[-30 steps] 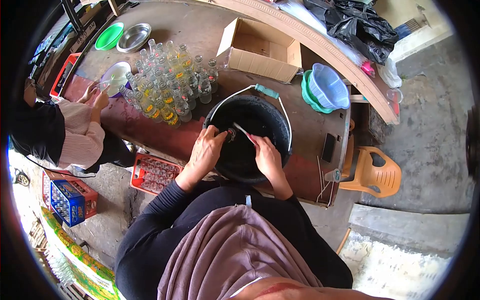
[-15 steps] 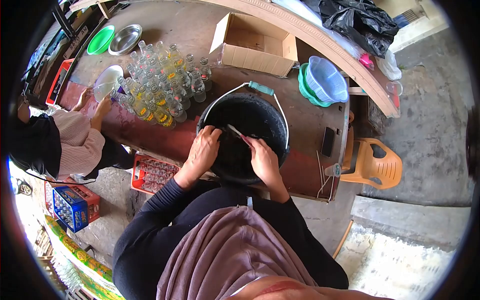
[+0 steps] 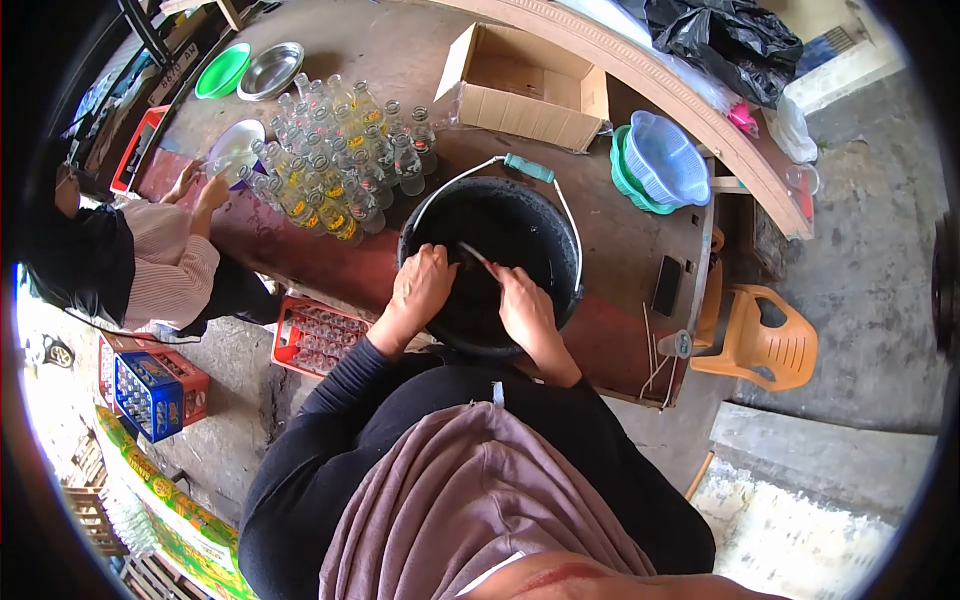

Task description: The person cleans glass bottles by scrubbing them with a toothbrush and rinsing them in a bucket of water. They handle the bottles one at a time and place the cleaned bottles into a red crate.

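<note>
A black bucket (image 3: 555, 225) with a white wire handle and a turquoise grip stands on the table in front of me. My right hand (image 3: 527, 308) is closed on a slim tool (image 3: 474, 252) with a reddish handle and a pale, narrow end, too small to tell whether knife or brush. That end points left over the bucket's dark inside. At the bucket's left rim, my left hand (image 3: 425, 287) has its fingers curled in toward the tool's tip. Whatever lies in those fingers is hidden against the black interior.
Many glass bottles (image 3: 340, 160) stand left of the bucket, beside another person's hands (image 3: 207, 190) at a pale bowl (image 3: 237, 145). Behind are a cardboard box (image 3: 530, 110) and, rightward, blue and green baskets (image 3: 668, 160). A phone (image 3: 667, 285) lies near the right edge. Bottle crates (image 3: 318, 340) stand below.
The view has shifted a little, so the scene sits slightly to the right. Both hands stay over the bucket, and the tool has changed angle slightly.
</note>
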A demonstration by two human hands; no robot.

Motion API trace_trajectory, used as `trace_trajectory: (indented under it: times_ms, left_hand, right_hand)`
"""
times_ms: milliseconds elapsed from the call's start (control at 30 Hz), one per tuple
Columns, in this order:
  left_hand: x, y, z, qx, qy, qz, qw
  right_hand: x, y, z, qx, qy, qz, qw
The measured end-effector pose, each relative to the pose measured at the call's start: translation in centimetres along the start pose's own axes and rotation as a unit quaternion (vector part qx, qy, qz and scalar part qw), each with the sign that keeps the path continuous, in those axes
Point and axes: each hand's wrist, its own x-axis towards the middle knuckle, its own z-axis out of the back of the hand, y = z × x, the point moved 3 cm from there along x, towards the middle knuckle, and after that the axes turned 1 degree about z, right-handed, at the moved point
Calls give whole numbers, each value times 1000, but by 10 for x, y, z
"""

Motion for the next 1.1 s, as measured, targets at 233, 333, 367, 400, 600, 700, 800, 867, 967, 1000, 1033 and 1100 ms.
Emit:
trace_trajectory:
  times_ms: [233,333,367,400,600,700,800,867,967,1000,1033,1100]
  left_hand:
    - [12,-12,1,50,76,37,995]
    - [11,-13,-3,28,49,9,998]
    - [11,-13,-3,30,47,9,998]
    - [8,-15,1,5,11,10,1000]
    - [-20,-24,43,-103,-74,13,992]
    - [-34,-23,55,-166,-97,-29,981]
    - [-43,-16,54,-153,-126,-78,977]
    - [-47,-13,56,-145,-130,-103,975]
    - [-52,-9,57,-63,-164,-188,966]
    - [-53,-9,56,-64,-162,-190,966]
    - [-54,-7,55,-106,-154,-155,970]
    - [-56,-7,56,-146,-140,-123,971]
  right_hand:
    - [-5,-6,13,27,6,51,998]
    - [1,-23,12,-75,8,33,997]
    - [1,-27,14,-41,-7,37,998]
    - [-2,-20,24,-5,-20,39,999]
    - [-10,-14,31,14,-33,33,999]
    - [-8,-18,35,12,-63,24,998]
    - [-19,16,42,152,-96,123,976]
    - [-18,12,30,163,-88,140,973]
    - [-7,-22,11,28,-91,-1,995]
    - [-7,-20,14,16,-81,-13,997]
    - [-9,-13,17,52,-101,27,993]
    - [-20,14,26,124,-109,71,984]
